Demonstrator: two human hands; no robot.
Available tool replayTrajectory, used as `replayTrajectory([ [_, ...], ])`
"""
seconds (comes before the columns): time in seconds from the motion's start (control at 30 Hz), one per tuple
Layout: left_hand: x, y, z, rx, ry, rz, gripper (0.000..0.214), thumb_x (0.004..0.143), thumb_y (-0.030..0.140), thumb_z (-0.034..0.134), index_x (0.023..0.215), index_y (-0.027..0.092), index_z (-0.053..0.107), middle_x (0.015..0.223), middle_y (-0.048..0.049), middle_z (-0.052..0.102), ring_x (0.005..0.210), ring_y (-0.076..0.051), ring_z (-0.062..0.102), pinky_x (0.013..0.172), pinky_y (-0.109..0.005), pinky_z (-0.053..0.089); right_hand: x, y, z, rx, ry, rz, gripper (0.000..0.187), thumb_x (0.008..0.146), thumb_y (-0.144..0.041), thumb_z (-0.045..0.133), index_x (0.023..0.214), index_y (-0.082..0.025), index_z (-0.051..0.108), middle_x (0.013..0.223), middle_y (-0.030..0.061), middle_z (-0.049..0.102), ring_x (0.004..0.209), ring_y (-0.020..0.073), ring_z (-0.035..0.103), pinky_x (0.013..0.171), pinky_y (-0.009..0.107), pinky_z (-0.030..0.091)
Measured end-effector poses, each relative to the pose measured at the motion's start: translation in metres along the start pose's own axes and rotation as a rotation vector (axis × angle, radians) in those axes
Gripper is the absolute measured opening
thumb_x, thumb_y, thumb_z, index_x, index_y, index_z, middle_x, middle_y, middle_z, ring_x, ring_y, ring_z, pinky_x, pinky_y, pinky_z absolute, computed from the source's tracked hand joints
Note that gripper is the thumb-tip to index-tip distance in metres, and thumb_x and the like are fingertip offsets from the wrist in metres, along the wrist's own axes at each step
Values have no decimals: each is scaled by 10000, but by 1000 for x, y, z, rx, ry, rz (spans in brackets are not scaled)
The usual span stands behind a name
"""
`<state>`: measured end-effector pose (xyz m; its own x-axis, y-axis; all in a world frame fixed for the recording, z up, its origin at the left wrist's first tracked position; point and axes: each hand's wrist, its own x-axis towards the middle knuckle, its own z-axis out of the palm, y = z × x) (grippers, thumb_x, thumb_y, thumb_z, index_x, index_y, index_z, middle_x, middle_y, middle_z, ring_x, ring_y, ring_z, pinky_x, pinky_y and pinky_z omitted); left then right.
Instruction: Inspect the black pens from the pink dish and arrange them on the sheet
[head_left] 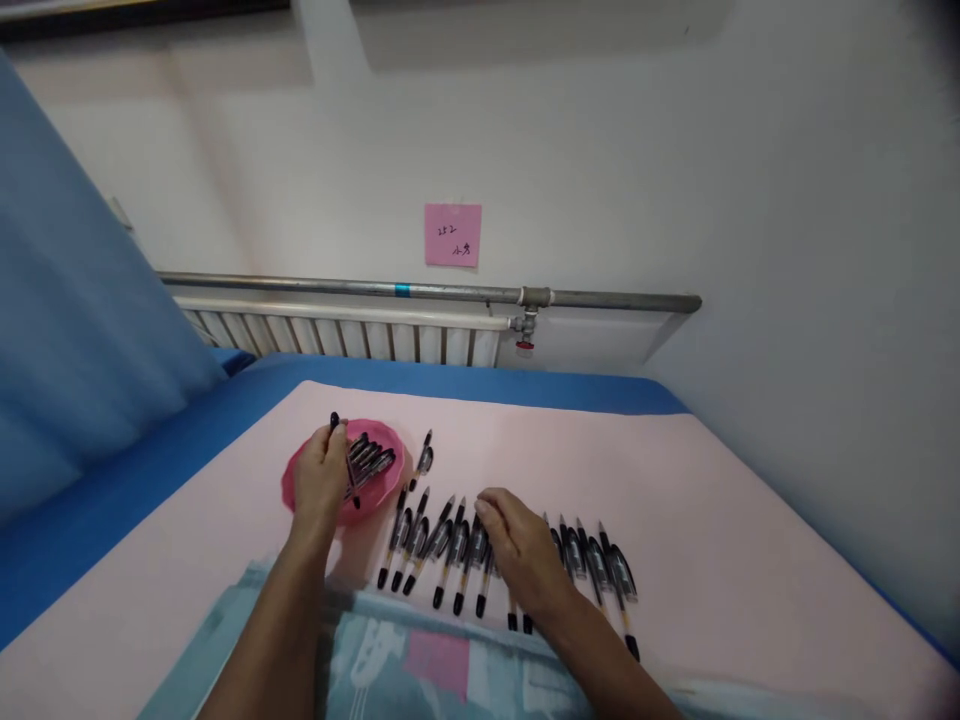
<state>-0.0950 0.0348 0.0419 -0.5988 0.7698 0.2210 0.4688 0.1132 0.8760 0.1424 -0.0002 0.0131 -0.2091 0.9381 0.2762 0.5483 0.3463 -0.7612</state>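
Observation:
My left hand (321,472) is closed around a black pen (334,420), over the left side of a pink scalloped bowl (397,455). Several capped pens (367,458) lie in that bowl. My right hand (525,555) hovers over a row of uncapped pens, its fingers bent together near the middle of the row. Whatever those fingers grip, if anything, is hidden. Beside each pen in the row, such as this pen (442,545), lies a loose black cap (459,542). One more uncapped pen (420,465) with its cap sits apart, right of the bowl.
A pale pink sheet (720,520) covers the blue-edged table. Teal patterned cloth (375,660) lies at the near edge. Behind are a radiator (360,335), a metal pipe (315,287) and a pink note (453,235) on the wall. A blue curtain (90,300) hangs left.

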Motion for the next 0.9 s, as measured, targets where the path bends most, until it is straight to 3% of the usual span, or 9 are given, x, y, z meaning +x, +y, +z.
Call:
replayTrajectory([
  [0.2, 6, -13, 21, 324, -87, 172, 356, 850, 346, 337, 1017, 182, 606, 965, -103, 643, 895, -237, 562, 715, -293, 397, 1, 3, 3, -72, -73, -37, 269, 890, -344, 339, 822, -196, 553, 774, 27, 597, 736, 154, 542, 652, 253, 374],
  [0.33, 2, -12, 30, 528, -203, 252, 349, 846, 275, 346, 1022, 162, 626, 976, -131, 644, 916, -261, 566, 763, -328, 400, 1, 6, 4, -99, -83, -45, 247, 884, -325, 354, 802, -198, 549, 769, 26, 606, 721, 152, 551, 629, 250, 374],
  [0.5, -1, -11, 30, 746, -264, 243, 378, 832, 220, 329, 1049, 120, 622, 957, -185, 636, 871, -302, 584, 739, -393, 418, 2, 11, 5, -132, -86, -66, 217, 882, -285, 359, 813, -200, 546, 791, 33, 612, 745, 160, 556, 640, 260, 383],
  [0.7, -2, -14, 30, 873, -331, 205, 361, 780, 174, 363, 985, 167, 661, 1017, -175, 643, 872, -321, 598, 695, -407, 440, 2, 15, 4, -217, -80, -99, 208, 880, -237, 360, 822, -198, 557, 774, 35, 604, 730, 162, 551, 658, 282, 416],
  [0.8, -3, -15, 30, 898, -319, 179, 353, 770, 194, 373, 965, 159, 665, 995, -186, 646, 857, -348, 596, 651, -423, 442, 0, 11, 4, -318, -19, -230, 207, 855, -217, 421, 997, -195, 570, 1019, 90, 598, 951, 216, 520, 810, 362, 408],
  [0.9, -4, -14, 30, 898, -289, 172, 353, 762, 189, 378, 981, 150, 652, 1005, -184, 638, 873, -349, 586, 665, -425, 437, -1, 4, 2, -396, 24, -357, 341, 831, -235, 480, 1170, -247, 511, 1308, 85, 441, 1199, 280, 348, 928, 455, 330],
])
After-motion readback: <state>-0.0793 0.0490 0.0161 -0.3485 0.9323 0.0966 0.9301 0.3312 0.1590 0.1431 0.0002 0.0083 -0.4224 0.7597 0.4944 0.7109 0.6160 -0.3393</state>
